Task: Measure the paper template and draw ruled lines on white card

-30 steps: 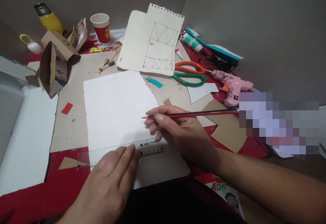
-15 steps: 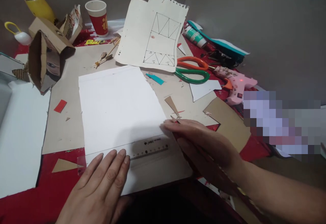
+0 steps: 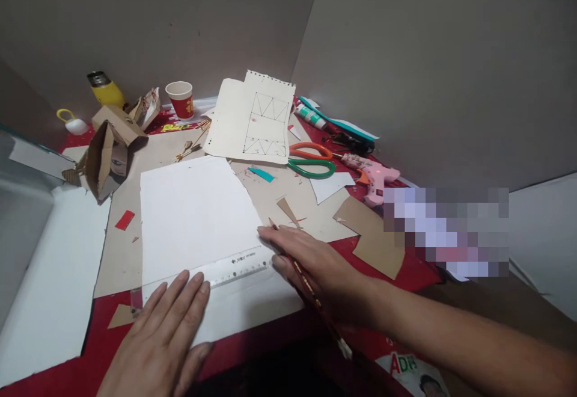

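Note:
A white sheet [image 3: 193, 210] lies on grey card in front of me, and a clear ruler [image 3: 238, 267] crosses its lower part. My left hand [image 3: 166, 331] lies flat, fingers stretched, with the fingertips on the ruler's left end. My right hand [image 3: 315, 264] rests flat at the sheet's right edge, next to the ruler's right end. A red pencil [image 3: 311, 292] is tucked in this hand. Its tip points away from me and its rear end sticks out toward me.
A sheet with a truss drawing [image 3: 252, 117] leans at the back. Orange-green scissors [image 3: 311, 159], a pink glue gun [image 3: 372, 177] and brown card [image 3: 374, 234] lie to the right. A paper cup [image 3: 181, 99], yellow bottle [image 3: 104, 89] and cardboard box [image 3: 106, 153] stand back left.
My right hand has dropped from a raised writing grip to lie flat at the sheet's edge, the pencil swung lengthwise along the hand. My left hand slid left along the ruler. The camera tilted up.

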Motion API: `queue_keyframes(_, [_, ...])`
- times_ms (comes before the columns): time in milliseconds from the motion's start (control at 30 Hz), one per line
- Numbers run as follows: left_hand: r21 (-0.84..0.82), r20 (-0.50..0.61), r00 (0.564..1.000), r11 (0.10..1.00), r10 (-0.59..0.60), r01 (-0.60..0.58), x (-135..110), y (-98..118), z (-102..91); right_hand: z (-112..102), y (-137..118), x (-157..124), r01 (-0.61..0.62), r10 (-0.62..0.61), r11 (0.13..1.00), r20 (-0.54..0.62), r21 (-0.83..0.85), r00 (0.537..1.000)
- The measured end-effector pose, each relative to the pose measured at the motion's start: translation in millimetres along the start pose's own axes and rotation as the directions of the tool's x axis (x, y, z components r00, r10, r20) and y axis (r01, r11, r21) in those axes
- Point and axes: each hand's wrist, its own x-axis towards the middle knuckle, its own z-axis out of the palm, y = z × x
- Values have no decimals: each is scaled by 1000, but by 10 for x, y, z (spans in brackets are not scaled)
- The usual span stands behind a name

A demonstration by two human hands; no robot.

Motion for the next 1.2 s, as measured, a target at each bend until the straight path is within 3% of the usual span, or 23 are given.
queue_keyframes(333, [-100, 93, 990, 989, -102, 111, 320, -170, 48, -187, 187, 324, 37, -31, 996, 78, -78, 996])
queue_keyframes(467, [-82, 101, 989, 989, -112, 121, 377, -148, 43, -197, 235, 491, 176, -173, 977, 34, -116, 984])
queue_keyframes(600, [-56, 86, 990, 991, -115, 120, 380, -81, 59, -129, 317, 564, 280, -269, 953, 104, -116, 958])
queue_keyframes(733, [-31, 90, 992, 996, -85, 88, 396, -49, 56, -75, 394, 517, 239, -221, 965, 154, -111, 963])
queue_keyframes(867, [-41, 95, 994, 998, -50, 54, 454, -45, 48, -171, 380, 485, 181, -180, 983, 134, 3, 974])
queue_keyframes(1067, [-20, 105, 994, 1000, -5, 7, 466, -60, 93, -405, 346, 456, -60, 33, 990, 204, 131, 979])
queue_keyframes(1200, [-27, 85, 996, 1000, 2, 0, 435, -67, 140, -361, 464, 289, -16, -8, 984, 134, 178, 991])
